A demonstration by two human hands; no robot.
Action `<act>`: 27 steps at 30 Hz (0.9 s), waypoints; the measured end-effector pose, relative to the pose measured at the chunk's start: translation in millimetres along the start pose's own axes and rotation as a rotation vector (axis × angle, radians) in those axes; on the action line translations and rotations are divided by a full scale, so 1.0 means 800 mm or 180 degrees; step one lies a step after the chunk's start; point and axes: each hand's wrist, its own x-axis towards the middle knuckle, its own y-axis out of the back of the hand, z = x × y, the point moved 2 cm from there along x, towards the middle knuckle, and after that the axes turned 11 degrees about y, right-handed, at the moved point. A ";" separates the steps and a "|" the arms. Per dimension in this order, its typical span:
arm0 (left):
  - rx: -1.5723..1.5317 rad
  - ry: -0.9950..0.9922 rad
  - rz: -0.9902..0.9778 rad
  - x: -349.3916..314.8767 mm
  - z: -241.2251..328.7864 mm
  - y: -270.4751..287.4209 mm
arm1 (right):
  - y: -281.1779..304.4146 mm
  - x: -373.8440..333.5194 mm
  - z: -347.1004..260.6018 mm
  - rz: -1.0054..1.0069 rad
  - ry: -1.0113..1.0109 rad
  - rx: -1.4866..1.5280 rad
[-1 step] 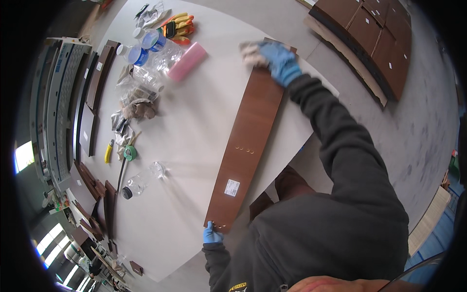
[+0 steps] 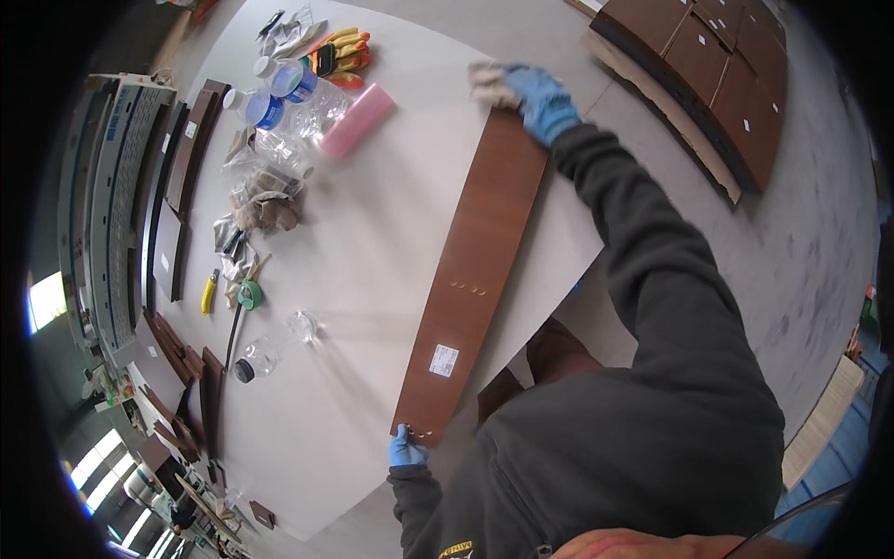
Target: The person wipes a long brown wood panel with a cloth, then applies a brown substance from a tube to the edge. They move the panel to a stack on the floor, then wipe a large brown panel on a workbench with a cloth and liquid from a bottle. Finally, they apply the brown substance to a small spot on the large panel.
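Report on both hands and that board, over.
Left hand grips brown board, label end. Right hand holds pale cloth at far end. Bottles lie apart from it.

Flat brown panel [image 2: 480,238] lies slanting from one to seven o'clock, white-labelled, small holes in rows below its middle and at its seven o'clock end, crumpled pale cloth [image 2: 490,84] by its one o'clock end

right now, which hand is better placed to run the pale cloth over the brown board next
Right, I'd judge. The right hand holds the pale cloth at the far end of the brown board, while the left hand grips the near end, so it seems better suited to steadying.
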 end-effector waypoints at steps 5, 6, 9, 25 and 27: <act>-0.0012 0.0045 -0.0177 -0.003 0.005 0.000 | 0.004 -0.048 -0.021 0.0641 -0.1144 -0.0523; -0.0072 0.0084 -0.0213 -0.004 0.007 -0.002 | -0.011 -0.064 -0.075 0.0638 -0.0363 -0.0724; -0.0130 0.0152 -0.0191 -0.009 0.016 -0.003 | -0.052 -0.115 -0.179 -0.0871 0.1059 0.0075; 0.0616 -0.0576 0.0137 -0.086 0.041 -0.019 | -0.028 0.048 0.021 0.0128 -0.1022 0.0347; 0.1078 -0.0938 0.0749 -0.101 0.039 -0.025 | -0.051 0.079 -0.005 -0.1185 -0.1160 -0.0351</act>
